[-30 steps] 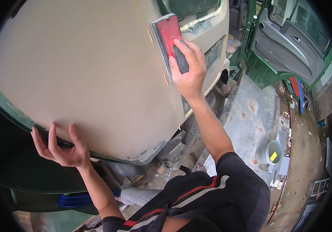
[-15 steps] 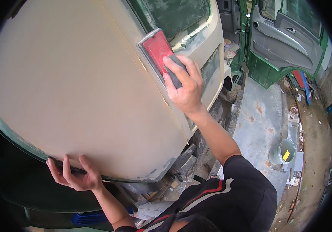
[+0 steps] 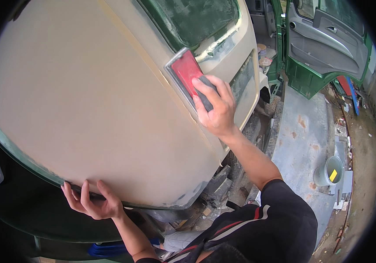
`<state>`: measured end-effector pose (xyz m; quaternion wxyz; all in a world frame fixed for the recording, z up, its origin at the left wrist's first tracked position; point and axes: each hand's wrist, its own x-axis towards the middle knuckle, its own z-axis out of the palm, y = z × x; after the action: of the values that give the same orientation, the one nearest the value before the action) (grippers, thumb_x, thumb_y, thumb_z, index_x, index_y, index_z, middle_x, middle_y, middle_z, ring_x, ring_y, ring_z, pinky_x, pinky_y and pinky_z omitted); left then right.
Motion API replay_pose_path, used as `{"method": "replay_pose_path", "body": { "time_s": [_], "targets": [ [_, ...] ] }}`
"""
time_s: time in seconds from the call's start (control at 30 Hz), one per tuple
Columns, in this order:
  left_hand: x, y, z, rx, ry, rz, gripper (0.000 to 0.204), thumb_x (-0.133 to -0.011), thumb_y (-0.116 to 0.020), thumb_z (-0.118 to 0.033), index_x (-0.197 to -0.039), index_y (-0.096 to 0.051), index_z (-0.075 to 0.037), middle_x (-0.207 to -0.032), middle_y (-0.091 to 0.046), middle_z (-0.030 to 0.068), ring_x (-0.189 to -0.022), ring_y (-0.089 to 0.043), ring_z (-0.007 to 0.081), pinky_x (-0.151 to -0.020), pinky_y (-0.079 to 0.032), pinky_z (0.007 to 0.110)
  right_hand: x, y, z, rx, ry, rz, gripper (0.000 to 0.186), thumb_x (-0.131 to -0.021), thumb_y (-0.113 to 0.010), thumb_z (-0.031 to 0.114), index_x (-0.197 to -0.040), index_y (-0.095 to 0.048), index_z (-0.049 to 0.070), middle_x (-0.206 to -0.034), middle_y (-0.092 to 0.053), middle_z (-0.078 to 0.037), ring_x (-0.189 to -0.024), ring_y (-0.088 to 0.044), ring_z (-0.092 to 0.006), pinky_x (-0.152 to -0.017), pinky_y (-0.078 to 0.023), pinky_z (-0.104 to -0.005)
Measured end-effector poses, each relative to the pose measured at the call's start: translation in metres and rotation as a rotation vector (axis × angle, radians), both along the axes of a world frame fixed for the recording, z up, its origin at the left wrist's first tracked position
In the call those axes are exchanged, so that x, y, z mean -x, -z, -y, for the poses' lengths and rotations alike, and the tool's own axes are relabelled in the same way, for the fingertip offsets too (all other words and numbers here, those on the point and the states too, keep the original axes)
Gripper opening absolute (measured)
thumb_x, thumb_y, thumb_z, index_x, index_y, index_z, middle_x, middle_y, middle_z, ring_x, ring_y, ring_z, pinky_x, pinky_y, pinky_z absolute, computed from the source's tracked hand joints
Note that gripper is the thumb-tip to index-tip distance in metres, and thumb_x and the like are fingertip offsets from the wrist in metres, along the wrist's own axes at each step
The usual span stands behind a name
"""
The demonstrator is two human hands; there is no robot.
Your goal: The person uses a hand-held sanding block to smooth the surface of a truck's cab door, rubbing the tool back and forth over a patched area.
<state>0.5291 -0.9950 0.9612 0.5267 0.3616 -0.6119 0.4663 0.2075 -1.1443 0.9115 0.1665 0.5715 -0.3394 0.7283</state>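
A large vehicle body panel (image 3: 91, 101), coated in beige filler, spreads out in front of me. My right hand (image 3: 217, 109) is closed round the dark grip of a red-faced sanding block (image 3: 186, 69). The block lies tilted on the panel along its right-hand crease, just below a green window area (image 3: 196, 17); its underside is hidden. At the panel's lower left edge, my left hand (image 3: 95, 204) rests with fingers spread, the tips touching the rim. Nothing shows in that hand.
To the right stands an open green vehicle door (image 3: 323, 48) with grey trim. A bucket (image 3: 328, 171) holding something yellow stands on a worn metal sheet (image 3: 299, 127). Rubble (image 3: 216, 186) lies below the panel, and debris litters the ground at far right.
The sanding block and my right hand have slid down a little along the crease. My left hand stays at the rim. The whole view has shifted slightly.
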Motion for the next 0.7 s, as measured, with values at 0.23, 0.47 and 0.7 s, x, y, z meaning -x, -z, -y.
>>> {"method": "replay_pose_path", "body": {
  "time_s": [0.23, 0.47, 0.7],
  "targets": [
    [-0.008, -0.001, -0.007, 0.008, -0.02, 0.04, 0.023, -0.09, -0.074, 0.003, -0.113, -0.07, 0.003, -0.149, -0.049, 0.0253, -0.14, -0.05, 0.042, -0.113, -0.047, 0.057, -0.009, 0.025, -0.002, -0.024, 0.002, -0.012, 0.048, -0.077, -0.08, 0.002, -0.123, -0.074, 0.015, -0.12, -0.068, -0.011, -0.096, -0.064, -0.0332, -0.081, -0.055, -0.0423],
    [-0.002, 0.002, 0.0, 0.003, -0.014, 0.038, 0.021, -0.091, -0.074, 0.002, -0.111, -0.07, 0.003, -0.147, -0.051, 0.0256, -0.139, -0.051, 0.0426, -0.112, -0.048, 0.056, -0.001, -0.049, 0.014, 0.064, 0.007, -0.062, 0.048, -0.078, -0.08, 0.001, -0.124, -0.074, 0.014, -0.118, -0.068, -0.01, -0.092, -0.064, -0.0324, -0.08, -0.055, -0.0414],
    [0.0, 0.004, 0.005, 0.011, 0.024, 0.01, 0.02, -0.091, -0.073, 0.002, -0.11, -0.07, 0.003, -0.147, -0.051, 0.0254, -0.139, -0.051, 0.0428, -0.112, -0.048, 0.057, 0.009, -0.03, 0.012, 0.026, 0.028, -0.047, 0.05, -0.077, -0.08, 0.001, -0.125, -0.073, 0.015, -0.119, -0.068, -0.01, -0.095, -0.064, -0.0325, -0.081, -0.055, -0.0413]
  ]
}}
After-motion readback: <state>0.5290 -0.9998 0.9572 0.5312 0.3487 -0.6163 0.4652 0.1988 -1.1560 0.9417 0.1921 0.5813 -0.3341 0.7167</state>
